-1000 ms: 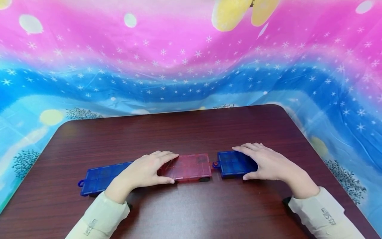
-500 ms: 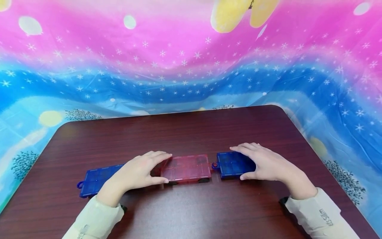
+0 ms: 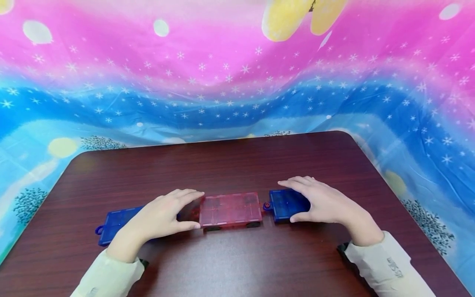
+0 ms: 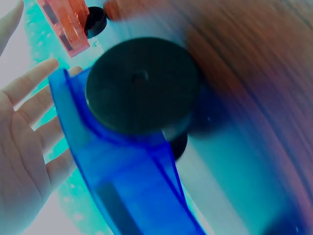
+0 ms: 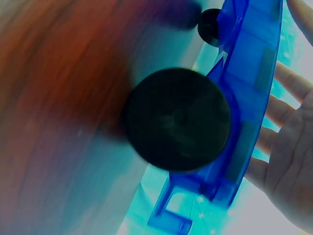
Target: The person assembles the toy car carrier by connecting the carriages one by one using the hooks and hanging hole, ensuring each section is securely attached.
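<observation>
Three see-through toy train cars with black wheels stand in a row on the table. The red car [image 3: 230,209] is in the middle, its right end by the coupling of the right blue car [image 3: 288,205]. My left hand [image 3: 159,216] spans over the left blue car [image 3: 120,222], covering its right part; its fingertips are near the red car's left end. My right hand [image 3: 326,204] arches over the right blue car, thumb in front, fingers behind. In the wrist views both palms face the cars with fairly straight fingers; whether they touch cannot be told.
The dark brown wood-grain table [image 3: 222,165] has rounded back corners. A pink and blue patterned cloth [image 3: 222,74] hangs behind it and down both sides. A loop coupling [image 3: 99,229] sticks out at the left blue car's outer end.
My left hand has slid left off the red car, baring its left end and front wheel. My right hand has also moved a little left over its blue car. The cars look almost still.
</observation>
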A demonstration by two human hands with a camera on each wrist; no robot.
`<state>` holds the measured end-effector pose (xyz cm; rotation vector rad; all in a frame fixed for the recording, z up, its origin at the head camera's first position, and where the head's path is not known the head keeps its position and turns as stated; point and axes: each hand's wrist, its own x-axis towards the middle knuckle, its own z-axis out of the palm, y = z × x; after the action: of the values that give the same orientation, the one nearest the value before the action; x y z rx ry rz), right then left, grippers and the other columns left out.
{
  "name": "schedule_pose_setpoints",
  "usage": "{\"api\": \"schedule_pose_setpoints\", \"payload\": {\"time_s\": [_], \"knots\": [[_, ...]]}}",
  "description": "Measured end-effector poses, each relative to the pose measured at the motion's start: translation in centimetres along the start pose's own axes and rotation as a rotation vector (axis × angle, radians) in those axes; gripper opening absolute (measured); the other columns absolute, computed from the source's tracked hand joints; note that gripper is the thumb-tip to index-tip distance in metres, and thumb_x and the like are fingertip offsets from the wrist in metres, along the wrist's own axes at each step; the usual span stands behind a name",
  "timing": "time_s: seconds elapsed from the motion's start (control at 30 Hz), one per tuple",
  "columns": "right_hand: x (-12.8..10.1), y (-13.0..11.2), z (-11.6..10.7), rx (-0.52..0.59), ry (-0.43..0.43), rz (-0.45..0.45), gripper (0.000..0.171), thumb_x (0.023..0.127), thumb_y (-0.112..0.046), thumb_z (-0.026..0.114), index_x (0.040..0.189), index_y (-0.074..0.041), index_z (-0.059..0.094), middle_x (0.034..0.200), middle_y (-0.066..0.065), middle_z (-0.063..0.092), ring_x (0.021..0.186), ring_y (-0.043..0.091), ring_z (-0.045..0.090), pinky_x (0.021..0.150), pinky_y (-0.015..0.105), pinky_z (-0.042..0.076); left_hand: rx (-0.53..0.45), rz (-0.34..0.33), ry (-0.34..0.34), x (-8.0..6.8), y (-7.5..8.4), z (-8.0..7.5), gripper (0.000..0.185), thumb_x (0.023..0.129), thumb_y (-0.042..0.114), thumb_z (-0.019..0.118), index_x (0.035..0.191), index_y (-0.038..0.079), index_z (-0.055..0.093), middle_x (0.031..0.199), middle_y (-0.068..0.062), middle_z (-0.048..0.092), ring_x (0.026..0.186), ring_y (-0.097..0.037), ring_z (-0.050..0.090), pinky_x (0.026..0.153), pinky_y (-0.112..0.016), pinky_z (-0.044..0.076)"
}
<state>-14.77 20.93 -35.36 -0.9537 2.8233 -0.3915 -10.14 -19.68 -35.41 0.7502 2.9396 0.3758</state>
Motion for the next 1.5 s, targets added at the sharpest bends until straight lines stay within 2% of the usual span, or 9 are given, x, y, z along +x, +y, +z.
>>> {"api": "schedule_pose_setpoints", "payload": {"time_s": [0.13, 0.5, 0.73, 0.93, 1.1, 1.27, 1.5], "knots": [[0.4, -0.3, 0.1, 0.011, -0.002, -0.015, 0.086, 0.069, -0.056, 0.073, 0.142, -0.037, 0.032, 0.141, -0.003, 0.042, 0.129, 0.024, 0.039, 0.101, 0.054, 0.035, -0.003, -0.007, 0.009, -0.5, -0.4, -0.3, 0.075, 0.076, 0.063, 0.062, 0.139, 0.028, 0.042, 0.137, 0.006, 0.048, 0.124, -0.017, 0.047, 0.094, -0.051, 0.043], [1.4, -1.5, 0.3, 0.037, -0.017, -0.042, 0.082, 0.072, -0.059, 0.068, 0.142, -0.036, 0.032, 0.141, -0.008, 0.04, 0.129, 0.019, 0.038, 0.1, 0.048, 0.039, 0.001, -0.025, 0.048, -2.0, -1.8, -1.0, 0.074, 0.075, 0.057, 0.066, 0.138, 0.025, 0.043, 0.135, 0.003, 0.049, 0.123, -0.019, 0.047, 0.094, -0.049, 0.044], [2.4, -2.4, 0.4, 0.058, -0.029, -0.065, 0.08, 0.074, -0.058, 0.067, 0.142, -0.038, 0.03, 0.143, -0.009, 0.038, 0.132, 0.018, 0.035, 0.103, 0.048, 0.037, 0.029, -0.04, 0.073, -2.8, -2.7, -1.4, 0.077, 0.074, 0.066, 0.061, 0.137, 0.025, 0.044, 0.133, 0.003, 0.051, 0.122, -0.02, 0.048, 0.092, -0.047, 0.045], [3.3, -3.3, 0.5, 0.062, -0.039, -0.088, 0.08, 0.073, -0.066, 0.061, 0.142, -0.038, 0.031, 0.143, -0.01, 0.037, 0.132, 0.017, 0.034, 0.103, 0.047, 0.037, 0.033, -0.071, 0.06, -3.5, -3.2, -2.1, 0.076, 0.074, 0.065, 0.061, 0.136, 0.025, 0.045, 0.133, 0.001, 0.051, 0.121, -0.022, 0.049, 0.091, -0.048, 0.045], [4.0, -3.9, 0.8, 0.065, -0.04, -0.099, 0.08, 0.073, -0.059, 0.067, 0.142, -0.037, 0.034, 0.143, -0.007, 0.039, 0.133, 0.018, 0.034, 0.104, 0.049, 0.035, 0.022, -0.094, 0.054, -4.1, -3.7, -2.7, 0.077, 0.074, 0.068, 0.058, 0.136, 0.023, 0.046, 0.134, -0.001, 0.05, 0.121, -0.025, 0.048, 0.089, -0.05, 0.046], [4.7, -4.5, 1.1, 0.058, -0.054, -0.116, 0.08, 0.073, -0.06, 0.067, 0.142, -0.037, 0.033, 0.143, -0.006, 0.039, 0.133, 0.02, 0.034, 0.106, 0.05, 0.032, 0.017, -0.128, 0.052, -5.0, -4.4, -3.2, 0.078, 0.074, 0.07, 0.055, 0.135, 0.021, 0.047, 0.133, -0.004, 0.05, 0.12, -0.027, 0.048, 0.089, -0.052, 0.045], [5.8, -5.4, 1.2, 0.036, -0.074, -0.146, 0.08, 0.073, -0.06, 0.067, 0.142, -0.037, 0.033, 0.143, -0.008, 0.038, 0.131, 0.016, 0.035, 0.103, 0.045, 0.037, 0.009, -0.177, 0.049, -5.8, -5.1, -3.5, 0.08, 0.073, 0.071, 0.055, 0.134, 0.019, 0.048, 0.133, -0.008, 0.05, 0.122, -0.031, 0.046, 0.09, -0.056, 0.042]]}}
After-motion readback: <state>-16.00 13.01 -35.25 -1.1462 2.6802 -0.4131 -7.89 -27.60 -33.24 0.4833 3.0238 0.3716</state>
